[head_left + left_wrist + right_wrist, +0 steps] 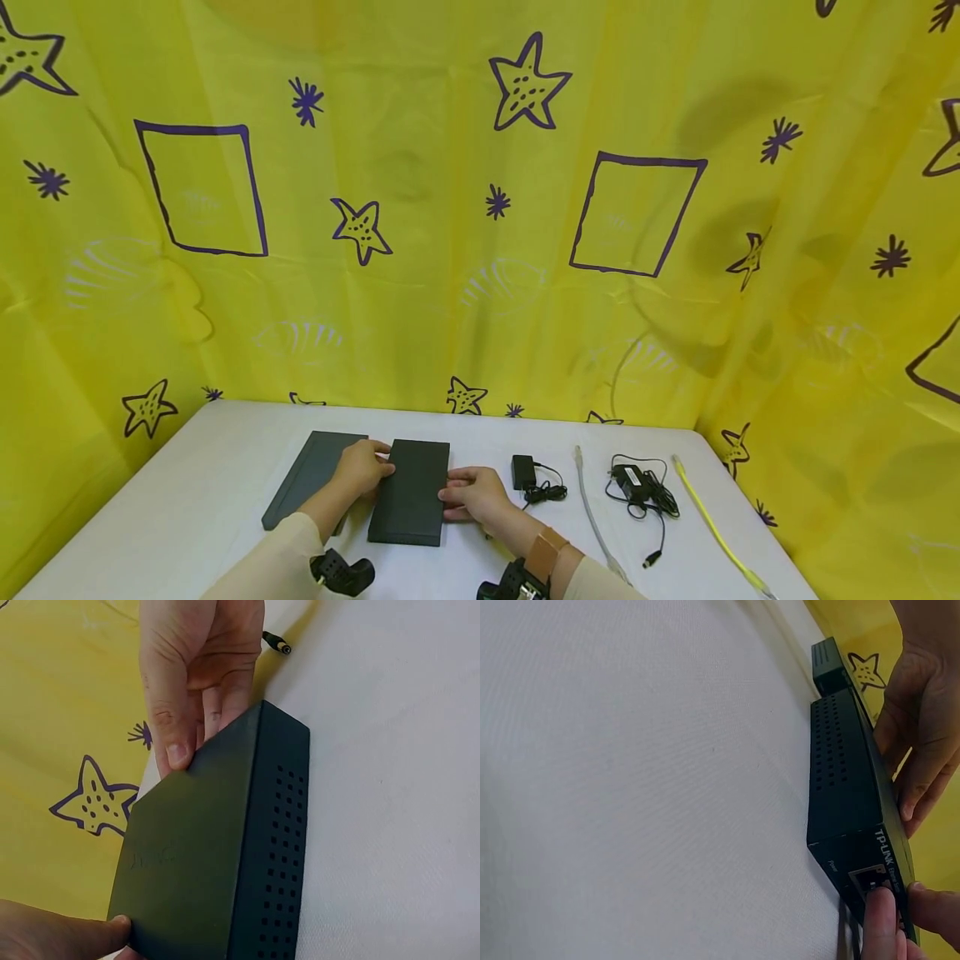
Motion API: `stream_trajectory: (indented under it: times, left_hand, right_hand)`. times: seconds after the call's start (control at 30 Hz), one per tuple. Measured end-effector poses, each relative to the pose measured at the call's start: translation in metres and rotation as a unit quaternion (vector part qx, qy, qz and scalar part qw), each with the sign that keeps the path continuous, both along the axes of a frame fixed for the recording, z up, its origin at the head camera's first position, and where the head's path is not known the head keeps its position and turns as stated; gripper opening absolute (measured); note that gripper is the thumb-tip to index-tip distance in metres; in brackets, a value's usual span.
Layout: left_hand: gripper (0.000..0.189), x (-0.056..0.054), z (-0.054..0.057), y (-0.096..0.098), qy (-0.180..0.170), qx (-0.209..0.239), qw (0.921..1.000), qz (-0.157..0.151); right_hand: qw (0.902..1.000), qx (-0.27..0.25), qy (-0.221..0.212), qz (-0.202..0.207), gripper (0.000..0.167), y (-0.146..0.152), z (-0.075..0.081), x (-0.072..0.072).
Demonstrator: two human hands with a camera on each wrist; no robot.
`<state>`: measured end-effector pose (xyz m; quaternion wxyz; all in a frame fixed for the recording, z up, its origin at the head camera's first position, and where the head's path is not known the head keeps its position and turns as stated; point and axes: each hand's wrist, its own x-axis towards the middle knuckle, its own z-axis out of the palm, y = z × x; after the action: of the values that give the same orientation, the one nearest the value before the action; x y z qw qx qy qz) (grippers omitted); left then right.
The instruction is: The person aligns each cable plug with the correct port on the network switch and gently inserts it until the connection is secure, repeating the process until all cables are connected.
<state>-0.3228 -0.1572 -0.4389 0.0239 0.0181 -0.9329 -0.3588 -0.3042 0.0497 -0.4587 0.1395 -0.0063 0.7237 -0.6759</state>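
A dark TP-LINK network switch [411, 492] is held between both hands over the white table. My left hand [362, 468] grips its left edge; in the left wrist view that thumb [112, 934] lies on the top edge. My right hand [476, 497] holds the opposite edge. In the right wrist view a right finger [880, 922] sits at a port on the lettered face, with the thumb on the top. Rows of vent holes [283, 847] line another side. Just left of the switch lies a second flat dark box [311, 475], partly behind my left hand.
To the right lie a small black power adapter [523, 472] with its cord, a grey network cable [588, 508], another black adapter [632, 483] with coiled cord, and a yellow cable [708, 517]. A yellow patterned curtain [420, 317] stands behind the white table [187, 500].
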Motion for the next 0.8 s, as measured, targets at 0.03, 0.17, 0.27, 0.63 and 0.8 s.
stream_trajectory:
  times: [0.03, 0.17, 0.27, 0.63, 0.8]
  left_hand:
    - [0.033, 0.0, 0.0, 0.0, -0.004, 0.006, 1.0, 0.003]
    - [0.034, 0.002, 0.0, 0.002, -0.026, 0.042, 0.9986, 0.015]
    - [0.035, 0.005, 0.001, 0.003, -0.042, 0.064, 0.9968, 0.02]
    - [0.04, 0.011, 0.0, 0.002, -0.073, 0.11, 0.991, 0.024]
    - [0.041, 0.016, 0.002, 0.003, -0.081, 0.114, 0.9897, 0.03]
  right_hand:
    - [1.0, -0.001, -0.001, -0.001, 0.043, 0.0, 0.0, 0.0]
    - [1.0, -0.003, -0.007, -0.002, 0.042, 0.0, 0.001, 0.002]
    - [0.9999, 0.0, -0.012, -0.006, 0.042, 0.001, 0.0, 0.004]
    - [0.9994, 0.012, -0.032, -0.006, 0.043, 0.008, 0.003, 0.01]
    - [0.9993, 0.005, -0.038, -0.004, 0.044, 0.009, 0.001, 0.011]
